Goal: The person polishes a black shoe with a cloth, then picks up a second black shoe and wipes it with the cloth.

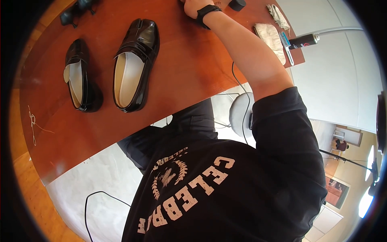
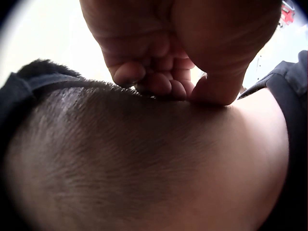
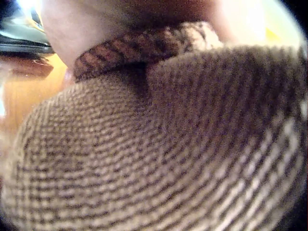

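Two black loafers, one upright shoe [image 1: 137,64] and another tipped slightly [image 1: 82,76], stand on the table left of my right hand [image 1: 194,7]. That hand is at the far edge of the head view, its fingers mostly cut off. In the right wrist view, brown ribbed cloth [image 3: 144,154] lies bunched close under the palm, and the hand grips it. My left hand [image 2: 168,53] shows only in its own wrist view. Its fingers are curled, with fingertips and thumb touching bare skin [image 2: 144,159] between dark hair [image 2: 45,70] and dark clothing [image 2: 288,101].
Beyond the right hand stands a small black container [image 1: 237,5]. Pale cloth [image 1: 269,38], a blue-bristled brush [image 1: 286,46] and a black spray can [image 1: 302,41] lie at the table's right. Loose string [image 1: 34,123] is near the left edge. A dark cable [image 1: 238,78] hangs over the table edge.
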Available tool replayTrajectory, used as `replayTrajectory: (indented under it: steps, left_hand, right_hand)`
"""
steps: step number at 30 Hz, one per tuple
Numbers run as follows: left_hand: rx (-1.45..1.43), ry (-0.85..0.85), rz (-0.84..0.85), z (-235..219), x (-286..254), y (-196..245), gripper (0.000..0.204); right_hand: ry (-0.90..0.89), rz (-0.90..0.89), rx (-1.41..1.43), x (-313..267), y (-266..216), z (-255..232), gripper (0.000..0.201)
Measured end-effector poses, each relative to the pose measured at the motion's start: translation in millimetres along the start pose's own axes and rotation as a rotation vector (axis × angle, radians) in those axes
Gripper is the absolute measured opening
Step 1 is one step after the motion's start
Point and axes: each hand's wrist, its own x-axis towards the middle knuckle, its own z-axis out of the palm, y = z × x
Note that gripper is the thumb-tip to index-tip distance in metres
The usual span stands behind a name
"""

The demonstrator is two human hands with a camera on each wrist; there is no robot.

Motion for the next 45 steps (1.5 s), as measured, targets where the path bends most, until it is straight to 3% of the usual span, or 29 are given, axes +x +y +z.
replayTrajectory:
  steps: [5, 11, 13, 15, 18, 19, 21, 23, 24, 26, 29, 45]
  left_hand:
    - [0.183, -0.104, 0.116, -2, -6, 42, 0.026]
    - [0.597, -0.578, 0.623, 16, -14, 178, 0.026]
    - [0.655, -0.697, 0.735, 36, -14, 215, 0.026]
    - [0.663, -0.698, 0.719, 51, -12, 222, 0.027]
    - [0.399, -0.093, 0.466, 35, 21, 134, 0.018]
    - [0.308, 0.068, 0.363, 22, 41, 102, 0.016]
    - [0.126, 0.261, 0.203, -14, 72, 46, 0.011]
    - [-0.014, 0.374, 0.138, -38, 85, 14, 0.008]
    - [-0.071, 0.347, 0.120, -48, 84, 9, 0.018]
    - [-0.090, 0.178, 0.119, -47, 87, 8, 0.015]
    - [0.021, 0.199, 0.125, -43, 86, 5, 0.013]
    - [0.047, 0.192, 0.101, -42, 90, -2, 0.027]
  right_hand:
    - [-0.041, 0.005, 0.007, -1, -1, -4, 0.042]
    - [-0.035, -0.029, -0.089, -8, 5, -11, 0.041]
    - [0.026, -0.062, 0.153, -22, 0, -38, 0.035]
    - [0.203, -0.235, 0.268, -7, 20, -5, 0.047]
    - [0.144, -0.216, 0.240, -10, 16, -13, 0.048]
    - [0.015, -0.109, 0.053, -12, 8, -19, 0.041]
    - [0.109, -0.122, -0.005, -3, 21, 8, 0.032]
    - [0.104, -0.128, -0.030, -8, 18, 2, 0.029]
    - [0.099, -0.124, -0.045, -8, 18, 0, 0.027]
    - [0.110, -0.137, -0.060, -5, 19, 2, 0.026]
    - [0.104, -0.152, -0.069, -2, 21, 4, 0.025]
    - [0.135, -0.147, -0.029, -3, 22, 10, 0.027]
